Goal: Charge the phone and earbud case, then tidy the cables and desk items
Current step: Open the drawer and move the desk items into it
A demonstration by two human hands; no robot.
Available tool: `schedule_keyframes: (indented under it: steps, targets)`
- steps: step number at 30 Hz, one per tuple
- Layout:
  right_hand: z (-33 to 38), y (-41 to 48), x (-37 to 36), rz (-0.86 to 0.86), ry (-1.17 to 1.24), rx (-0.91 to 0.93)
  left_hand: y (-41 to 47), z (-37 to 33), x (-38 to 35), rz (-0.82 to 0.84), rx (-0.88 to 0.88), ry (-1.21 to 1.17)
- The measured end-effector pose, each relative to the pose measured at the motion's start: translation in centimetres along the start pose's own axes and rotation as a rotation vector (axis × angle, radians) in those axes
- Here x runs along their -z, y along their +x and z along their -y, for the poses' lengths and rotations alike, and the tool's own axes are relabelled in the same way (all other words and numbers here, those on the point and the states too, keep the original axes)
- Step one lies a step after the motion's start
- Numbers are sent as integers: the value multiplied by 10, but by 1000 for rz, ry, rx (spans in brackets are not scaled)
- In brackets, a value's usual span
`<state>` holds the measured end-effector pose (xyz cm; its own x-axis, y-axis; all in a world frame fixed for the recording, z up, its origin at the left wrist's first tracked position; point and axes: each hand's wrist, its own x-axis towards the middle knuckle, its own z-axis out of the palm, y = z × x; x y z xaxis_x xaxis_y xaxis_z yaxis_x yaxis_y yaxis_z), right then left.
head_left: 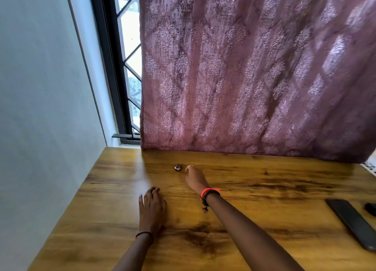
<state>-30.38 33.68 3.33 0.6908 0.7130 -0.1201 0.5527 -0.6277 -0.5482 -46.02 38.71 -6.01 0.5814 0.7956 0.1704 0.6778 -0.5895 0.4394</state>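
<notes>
A dark phone [354, 223] lies flat near the desk's right edge. Beside it, cut off by the frame, is a small dark rounded object [371, 209] that may be the earbud case. My left hand [151, 208] rests palm down on the wooden desk [264, 189], fingers straight. My right hand [195, 178] reaches far forward, its fingertips just right of a small round metal object [178, 167] near the curtain. A small pale ring [190, 166] shows at those fingertips. Whether the fingers hold it is unclear. No cable is in view.
A patterned mauve curtain [254, 77] hangs down to the desk's back edge. A barred window [130, 67] shows at its left. A pale wall [40, 108] runs along the desk's left side.
</notes>
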Motion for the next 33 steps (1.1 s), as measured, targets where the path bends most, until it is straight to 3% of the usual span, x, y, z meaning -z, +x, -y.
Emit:
schedule_keyframes:
  steps: [9,16,20,26,33]
  targets:
    - [1,38,-35,56,-135,120,0,3,-12,11,11,81]
    - [3,49,-47,84,-404,302,2,5,-14,-45,-2,85]
    - [4,43,-49,55,-445,285,1,6,-15,-33,2,102]
    - [-8,20,-48,28,-283,238,0,7,-12,-3,-9,106]
    - [-26,-37,-35,-34,-12,34,-2,4,0,131,-33,27]
